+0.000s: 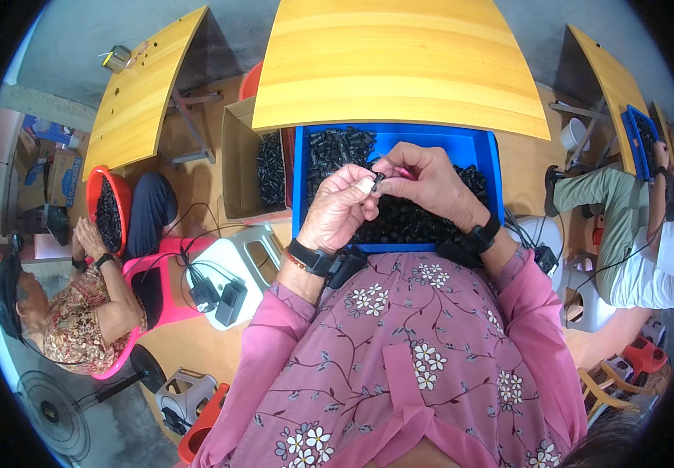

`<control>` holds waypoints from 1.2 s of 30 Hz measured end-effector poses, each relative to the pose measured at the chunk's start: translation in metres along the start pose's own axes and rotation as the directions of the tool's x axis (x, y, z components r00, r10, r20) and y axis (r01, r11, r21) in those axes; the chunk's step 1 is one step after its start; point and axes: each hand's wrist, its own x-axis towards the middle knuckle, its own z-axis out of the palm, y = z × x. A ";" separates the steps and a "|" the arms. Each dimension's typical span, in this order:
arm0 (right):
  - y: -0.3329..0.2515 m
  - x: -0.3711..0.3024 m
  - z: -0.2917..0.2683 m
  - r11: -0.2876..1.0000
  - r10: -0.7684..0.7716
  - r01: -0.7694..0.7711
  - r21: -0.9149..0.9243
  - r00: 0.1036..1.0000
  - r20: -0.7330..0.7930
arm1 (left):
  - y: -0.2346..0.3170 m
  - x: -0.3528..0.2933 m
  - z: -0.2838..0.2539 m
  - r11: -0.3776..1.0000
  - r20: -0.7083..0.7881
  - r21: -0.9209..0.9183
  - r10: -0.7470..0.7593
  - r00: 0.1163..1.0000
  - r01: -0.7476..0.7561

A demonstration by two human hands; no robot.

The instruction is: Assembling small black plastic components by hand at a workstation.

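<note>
My left hand (pixel 337 207) and my right hand (pixel 428 183) meet over a blue tray (pixel 496 164) on my lap side of the table. Between their fingertips they pinch a small black plastic part (pixel 378 179); its exact kind is too small to make out. Something whitish covers the tip of my left thumb. A bit of pink shows by my right fingers, partly hidden. Many small black parts (pixel 399 228) fill the tray, heaped at its far left and along its near side; a patch of blue bottom shows at the back.
A yellow wooden table (pixel 399 62) overhangs the tray's far edge. To the left stand a cardboard box (pixel 241 168) of black parts and a white stool (pixel 231 265) holding black devices and cables. One person sits left by a red basin (pixel 124 187), another at right by a blue tray (pixel 635 140).
</note>
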 end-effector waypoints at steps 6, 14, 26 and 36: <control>0.000 -0.001 0.003 0.994 -0.016 0.013 -0.105 1.000 -0.025 | -0.004 0.000 0.002 0.998 0.000 -0.055 0.044 0.999 -0.044; 0.007 -0.001 -0.001 0.998 -0.065 0.065 -0.011 0.998 -0.011 | -0.007 0.001 -0.002 0.987 0.042 -0.151 -0.052 0.998 0.057; -0.001 -0.014 0.003 0.994 -0.055 0.049 -0.096 0.997 -0.057 | -0.011 0.003 0.002 0.949 -0.042 -0.314 0.017 0.999 -0.029; 0.004 -0.010 0.012 0.873 -0.357 0.328 -0.360 0.934 -0.014 | -0.013 0.004 0.007 0.921 -0.094 -0.373 0.086 0.992 -0.115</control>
